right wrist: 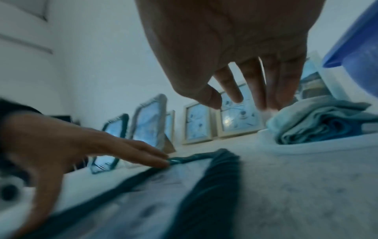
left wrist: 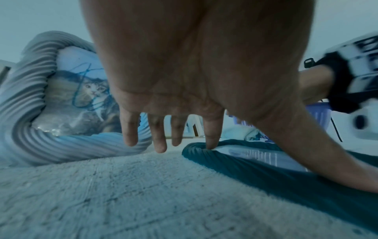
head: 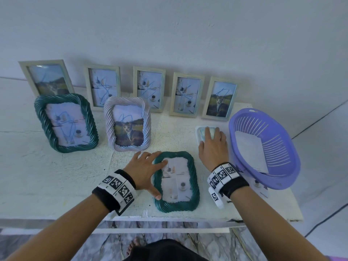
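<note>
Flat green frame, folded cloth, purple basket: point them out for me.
flat green frame point(head: 177, 206), head view, bottom rim.
folded cloth point(right wrist: 319, 122), right wrist view, middle folds.
purple basket point(head: 282, 180), head view, near outer wall.

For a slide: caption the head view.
Left hand rests on a flat-lying green frame while right hand touches the folded cloth beside a purple basket.

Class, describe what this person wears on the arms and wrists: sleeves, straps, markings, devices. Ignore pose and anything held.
No sleeves: both forearms are bare. The left hand and right hand show no gloves. Each wrist wears a black strap, the left strap and right strap alike, topped by a white strip of square black-and-white code markers. A white box with another marker hangs under the right wrist.
</note>
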Motion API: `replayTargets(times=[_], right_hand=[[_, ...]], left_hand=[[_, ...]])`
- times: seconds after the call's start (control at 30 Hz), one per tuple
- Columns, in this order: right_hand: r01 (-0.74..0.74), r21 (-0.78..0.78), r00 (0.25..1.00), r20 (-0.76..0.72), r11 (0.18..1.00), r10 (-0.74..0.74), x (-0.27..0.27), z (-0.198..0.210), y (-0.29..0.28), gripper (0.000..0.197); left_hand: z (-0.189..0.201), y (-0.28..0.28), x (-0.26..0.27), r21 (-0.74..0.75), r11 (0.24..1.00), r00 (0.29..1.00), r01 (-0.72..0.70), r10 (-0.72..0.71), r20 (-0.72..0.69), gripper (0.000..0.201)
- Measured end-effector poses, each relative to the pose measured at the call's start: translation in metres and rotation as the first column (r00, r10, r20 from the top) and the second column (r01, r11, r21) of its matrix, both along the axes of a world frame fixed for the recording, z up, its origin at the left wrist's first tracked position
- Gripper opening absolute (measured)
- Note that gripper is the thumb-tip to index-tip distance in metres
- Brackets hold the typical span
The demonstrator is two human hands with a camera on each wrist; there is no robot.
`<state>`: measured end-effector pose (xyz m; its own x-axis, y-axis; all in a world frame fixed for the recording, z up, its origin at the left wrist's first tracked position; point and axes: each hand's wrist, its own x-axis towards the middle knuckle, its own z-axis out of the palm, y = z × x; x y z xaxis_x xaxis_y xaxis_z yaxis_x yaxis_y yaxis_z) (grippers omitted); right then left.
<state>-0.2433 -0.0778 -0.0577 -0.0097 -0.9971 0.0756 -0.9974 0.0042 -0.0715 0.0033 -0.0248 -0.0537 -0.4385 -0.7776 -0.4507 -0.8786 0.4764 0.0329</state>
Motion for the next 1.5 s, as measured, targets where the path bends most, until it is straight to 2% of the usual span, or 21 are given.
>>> replayTargets(times=[0.03,0.1,0.23,0.3,0.4,0.47,0.5,0.57,0.63,0.7,0.8,0.87,0.93,1.03,1.13,1.23,1.3,1.37,1.43,1.47,1.5], right_hand=[[-0.043,-0.045,0.999,0.023,0.998,0.044,0.005,0.005,0.01,0.046],[-0.103,-0.001,0.986,0.131,0.995,0.102,0.013,0.013,0.035,0.036],[-0.112,0.242,0.961,0.273,0.964,0.043,0.02,0.005,0.074,0.029],[-0.11,0.25,0.947,0.319,0.962,0.026,0.022,-0.003,0.084,0.023],[-0.049,0.246,0.888,0.454,0.968,-0.07,0.019,-0.009,0.087,0.021],[0.028,0.225,0.784,0.599,0.974,-0.161,0.014,-0.01,0.086,0.024],[0.058,0.219,0.692,0.695,0.974,-0.197,0.011,-0.009,0.086,0.021],[0.071,0.242,0.411,0.877,0.968,-0.25,0.01,0.0,0.089,0.016],[-0.009,0.269,0.149,0.953,0.963,-0.265,0.014,0.014,0.094,0.017],[-0.15,0.233,0.035,0.973,0.961,-0.23,0.021,0.025,0.101,0.022],[-0.273,0.176,-0.012,0.982,0.946,-0.186,0.034,0.034,0.108,0.028],[-0.304,0.136,0.0,0.99,0.943,-0.143,0.041,0.039,0.111,0.031],[-0.298,0.076,0.056,0.996,0.952,-0.062,0.047,0.042,0.112,0.034],[-0.278,-0.012,0.208,0.975,0.96,0.072,0.05,0.045,0.112,0.042],[-0.298,-0.076,0.331,0.927,0.951,0.178,0.046,0.051,0.113,0.038],[-0.286,-0.171,0.497,0.815,0.943,0.298,0.034,0.059,0.108,0.028],[-0.255,-0.241,0.679,0.645,0.936,0.351,0.024,0.061,0.103,0.019],[-0.226,-0.233,0.824,0.473,0.946,0.313,0.02,0.064,0.1,0.016],[-0.215,-0.185,0.852,0.445,0.959,0.277,0.021,0.068,0.099,0.016],[-0.212,-0.142,0.804,0.537,0.967,0.255,0.023,0.069,0.1,0.016],[-0.197,-0.08,0.702,0.684,0.977,0.197,0.026,0.07,0.1,0.016]], left_hand=[[0.0,0.001,0.0,0.008,1.0,1.0,-0.018,0.018,-0.013,0.12],[0.0,0.004,0.001,0.019,0.997,0.996,-0.075,0.076,-0.054,0.12],[0.002,0.019,-0.003,0.021,0.981,0.974,-0.191,0.192,-0.123,0.118],[0.002,0.027,-0.007,0.078,0.967,0.948,-0.243,0.254,-0.194,0.111],[-0.003,0.039,-0.015,0.18,0.931,0.865,-0.318,0.362,-0.347,0.095],[-0.007,0.043,-0.019,0.191,0.911,0.809,-0.366,0.413,-0.418,0.089],[-0.008,0.044,-0.022,0.195,0.898,0.775,-0.394,0.439,-0.455,0.087],[-0.012,0.044,-0.027,0.207,0.863,0.693,-0.461,0.496,-0.524,0.087],[-0.017,0.043,-0.032,0.243,0.826,0.592,-0.508,0.54,-0.598,0.09],[-0.015,0.041,-0.038,0.347,0.777,0.438,-0.525,0.596,-0.673,0.094],[0.002,0.041,-0.05,0.59,0.672,0.175,-0.447,0.712,-0.679,0.103],[0.01,0.041,-0.055,0.698,0.624,-0.021,-0.353,0.74,-0.672,0.099],[0.011,0.041,-0.058,0.761,0.587,-0.161,-0.276,0.752,-0.639,0.098],[0.008,0.041,-0.058,0.819,0.542,-0.248,-0.188,0.781,-0.573,0.083],[0.014,0.042,-0.054,0.814,0.554,-0.316,-0.175,0.751,-0.579,0.083],[0.022,0.039,-0.051,0.772,0.592,-0.316,-0.233,0.704,-0.636,0.098],[0.025,0.038,-0.047,0.739,0.613,-0.282,-0.279,0.683,-0.674,0.108],[0.028,0.039,-0.046,0.727,0.62,-0.258,-0.297,0.681,-0.686,0.109],[0.032,0.041,-0.048,0.715,0.625,-0.242,-0.313,0.676,-0.696,0.106],[0.035,0.041,-0.05,0.701,0.635,-0.225,-0.325,0.668,-0.709,0.106],[0.036,0.042,-0.052,0.679,0.649,-0.204,-0.343,0.654,-0.728,0.106]])
